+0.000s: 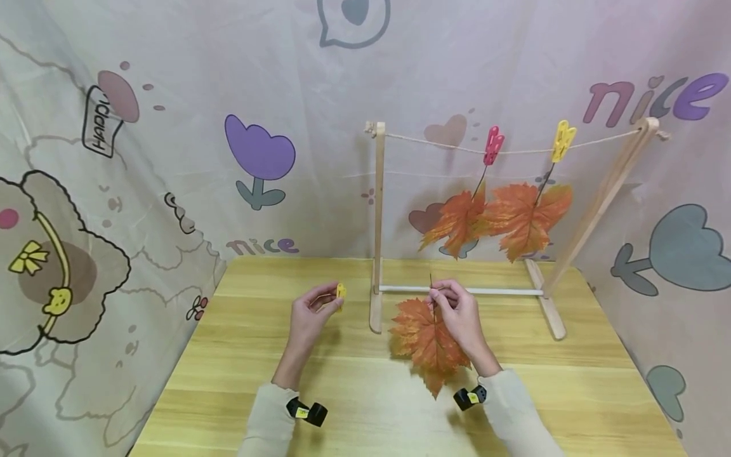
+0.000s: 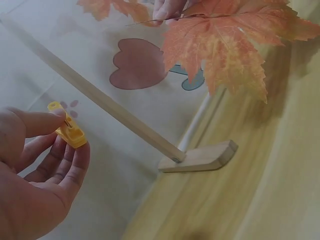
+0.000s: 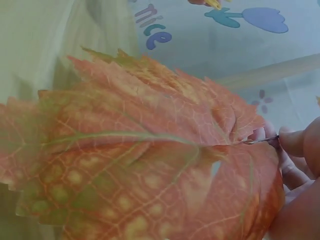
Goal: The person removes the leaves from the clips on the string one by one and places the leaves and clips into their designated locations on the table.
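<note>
Between thumb and fingers my left hand pinches a yellow clothespin, held left of the wooden stand. My right hand pinches the thin dark stem of an orange maple leaf, which hangs below the fingers in front of the stand's white bar. That leaf fills most of the right wrist view. On the stand's rope, a pink clothespin holds one maple leaf by its stem. Further right a yellow clothespin holds another maple leaf.
The stand has a left wooden post and a slanting right post, each on a foot on the wooden table. A printed cloth hangs behind and at the sides. Each wrist wears a black camera.
</note>
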The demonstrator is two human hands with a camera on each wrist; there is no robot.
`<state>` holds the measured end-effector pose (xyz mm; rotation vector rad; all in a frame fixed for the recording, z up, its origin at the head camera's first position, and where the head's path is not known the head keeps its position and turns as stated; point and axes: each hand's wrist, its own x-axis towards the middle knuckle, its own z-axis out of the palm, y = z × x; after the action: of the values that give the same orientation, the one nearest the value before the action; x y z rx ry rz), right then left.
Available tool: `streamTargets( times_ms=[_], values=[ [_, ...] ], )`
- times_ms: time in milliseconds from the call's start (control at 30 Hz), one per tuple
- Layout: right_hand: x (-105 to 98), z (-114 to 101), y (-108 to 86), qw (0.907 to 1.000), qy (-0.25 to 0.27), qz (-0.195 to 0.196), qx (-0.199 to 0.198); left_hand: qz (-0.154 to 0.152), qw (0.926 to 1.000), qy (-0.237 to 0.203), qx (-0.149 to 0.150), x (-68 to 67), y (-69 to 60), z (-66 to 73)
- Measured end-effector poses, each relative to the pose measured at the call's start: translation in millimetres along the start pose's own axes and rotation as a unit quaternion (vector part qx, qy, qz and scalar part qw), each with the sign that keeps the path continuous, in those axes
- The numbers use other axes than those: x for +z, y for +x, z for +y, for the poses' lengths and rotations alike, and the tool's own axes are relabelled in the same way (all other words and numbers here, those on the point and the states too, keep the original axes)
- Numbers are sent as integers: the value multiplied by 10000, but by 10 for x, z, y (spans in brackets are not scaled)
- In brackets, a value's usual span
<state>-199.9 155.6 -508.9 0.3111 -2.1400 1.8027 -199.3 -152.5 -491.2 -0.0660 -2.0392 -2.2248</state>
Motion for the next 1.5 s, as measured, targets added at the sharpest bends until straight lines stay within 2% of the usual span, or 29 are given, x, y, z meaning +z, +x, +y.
streamTargets(
  times_ms=[333, 633, 800, 1033, 1233, 1500],
  values=[
    [52, 168, -30, 9997, 107, 12, 239, 94, 9999, 76, -61, -10, -27, -197],
    [70, 246, -13, 9969, -161, 87, 767, 170, 9995, 162, -197, -19, -36, -375],
    [70, 340, -18, 9940, -350, 16, 1039, 270, 9985, 422, -207, -38, -29, -487],
    [118, 454, -61, 9931, -525, -83, 1046, 507, 9955, 760, -247, -52, -25, -634],
    [181, 535, -98, 9925, -643, -156, 1027, 767, 9897, 1196, -153, -31, -6, -742],
    [258, 606, -139, 9879, -982, -308, 1163, 1060, 9750, 1947, -132, 20, -21, -852]
  ],
)
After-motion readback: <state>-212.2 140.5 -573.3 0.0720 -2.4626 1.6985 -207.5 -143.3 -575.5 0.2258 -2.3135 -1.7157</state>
